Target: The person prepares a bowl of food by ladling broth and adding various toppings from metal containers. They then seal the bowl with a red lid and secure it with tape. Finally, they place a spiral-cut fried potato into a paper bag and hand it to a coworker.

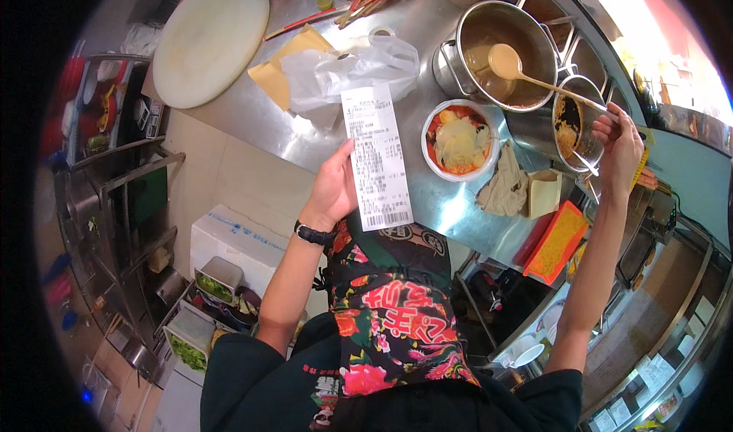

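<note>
Between the fingers and thumb of my left hand (333,187) is a long printed paper receipt (377,157), held over the counter's near edge. My right hand (623,140) grips the handle end of a ladle (505,61), whose bowl is over a large steel stockpot (468,83) and holds a tan liquid. Below that pot stands a round white takeaway bowl (429,164) of food in red broth, with pale slices on top. A smaller steel pot (529,127) with brown, grainy contents and a spoon sits under my right forearm and hand.
A white plastic bag (372,68) lies on brown paper (269,83) on the steel counter (298,146). Bundled chopsticks (372,0) and a round white cutting board (212,40) are farther back. A crumpled cloth (504,186) and orange tray (555,243) sit at right.
</note>
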`<move>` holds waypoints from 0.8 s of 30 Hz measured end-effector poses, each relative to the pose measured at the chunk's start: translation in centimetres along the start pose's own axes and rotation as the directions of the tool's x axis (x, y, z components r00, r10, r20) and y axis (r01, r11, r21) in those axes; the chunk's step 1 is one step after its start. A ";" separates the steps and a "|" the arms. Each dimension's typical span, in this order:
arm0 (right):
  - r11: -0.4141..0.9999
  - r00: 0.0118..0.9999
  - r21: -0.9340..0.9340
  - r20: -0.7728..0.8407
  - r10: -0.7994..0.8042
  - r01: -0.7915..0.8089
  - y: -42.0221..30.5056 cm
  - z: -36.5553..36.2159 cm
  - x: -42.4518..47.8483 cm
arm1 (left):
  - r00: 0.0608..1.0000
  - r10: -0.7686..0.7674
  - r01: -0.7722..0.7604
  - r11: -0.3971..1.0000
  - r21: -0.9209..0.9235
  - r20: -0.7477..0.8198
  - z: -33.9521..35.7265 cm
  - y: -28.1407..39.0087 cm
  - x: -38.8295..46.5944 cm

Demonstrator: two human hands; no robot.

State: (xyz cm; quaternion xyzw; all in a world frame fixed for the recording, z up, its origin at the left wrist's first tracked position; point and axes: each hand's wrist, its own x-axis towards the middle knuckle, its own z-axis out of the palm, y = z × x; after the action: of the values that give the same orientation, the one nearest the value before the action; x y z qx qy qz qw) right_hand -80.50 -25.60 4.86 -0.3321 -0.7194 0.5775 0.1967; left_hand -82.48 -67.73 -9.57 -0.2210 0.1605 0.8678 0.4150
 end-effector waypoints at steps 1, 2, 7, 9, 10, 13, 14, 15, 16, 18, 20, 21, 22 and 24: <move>0.999 1.000 0.039 0.003 0.007 -0.008 0.1 -0.2 -0.2 | 1.000 -0.005 0.005 1.000 0.008 0.001 -0.3 0.0 0.1; 0.997 1.000 0.078 0.005 0.014 -0.015 0.3 -0.5 -0.5 | 1.000 -0.011 0.011 1.000 0.017 0.003 -0.6 0.1 0.2; 0.993 1.000 0.117 -0.026 -0.005 0.008 -1.4 -2.4 -2.9 | 1.000 -0.009 0.009 1.000 -0.007 0.014 -1.3 0.0 0.3; 0.997 0.997 0.065 -0.060 -0.040 0.044 -2.1 -3.7 -4.3 | 1.000 0.005 -0.005 1.000 0.014 0.005 -1.5 0.1 0.2; 0.997 0.995 0.040 -0.078 -0.056 0.059 -2.4 -4.4 -5.1 | 1.000 0.005 -0.005 1.000 0.003 0.003 -1.6 0.1 0.2; 0.996 0.985 0.075 -0.169 -0.034 0.047 -2.9 -6.9 -8.0 | 1.000 0.000 0.000 1.000 -0.016 -0.006 -1.5 0.1 0.1; 0.996 0.982 0.073 -0.187 -0.038 0.052 -3.1 -7.4 -9.0 | 1.000 0.002 -0.002 1.000 -0.013 -0.018 -1.6 0.1 0.1; 0.995 0.981 0.094 -0.195 -0.016 0.035 -3.2 -7.9 -10.1 | 1.000 -0.001 0.001 1.000 -0.006 -0.028 -1.6 0.1 0.2; 0.993 0.980 0.117 -0.200 0.009 0.014 -3.2 -8.2 -11.1 | 0.999 0.000 0.000 1.000 0.002 -0.043 -1.7 0.1 0.1; 0.989 0.977 0.143 -0.208 0.049 -0.019 -3.0 -8.6 -12.6 | 1.000 -0.003 0.004 1.000 0.016 -0.021 -1.6 0.1 0.2; 0.988 0.973 0.149 -0.218 0.077 -0.045 -2.6 -8.8 -13.7 | 1.000 0.001 -0.001 0.999 0.038 0.008 -1.6 0.2 0.2; 0.982 0.970 0.178 -0.220 0.104 -0.065 -2.5 -8.6 -14.4 | 1.000 0.001 -0.001 0.999 0.040 0.011 -1.5 0.2 0.2; 0.988 0.973 0.149 -0.219 0.072 -0.040 -2.3 -8.3 -15.1 | 1.000 0.001 -0.001 0.999 0.040 0.013 -1.3 0.2 0.2; 0.996 0.978 0.090 -0.210 0.009 0.011 -1.0 -7.5 -16.5 | 1.000 0.005 -0.005 0.999 0.034 0.006 -1.1 0.2 0.3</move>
State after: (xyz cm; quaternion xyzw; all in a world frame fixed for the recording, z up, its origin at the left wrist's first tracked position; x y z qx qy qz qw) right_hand -64.12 -32.09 9.43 -0.3818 -0.6677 0.5711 0.2869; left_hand -82.55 -68.18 -10.62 -0.2110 0.1746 0.8667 0.4170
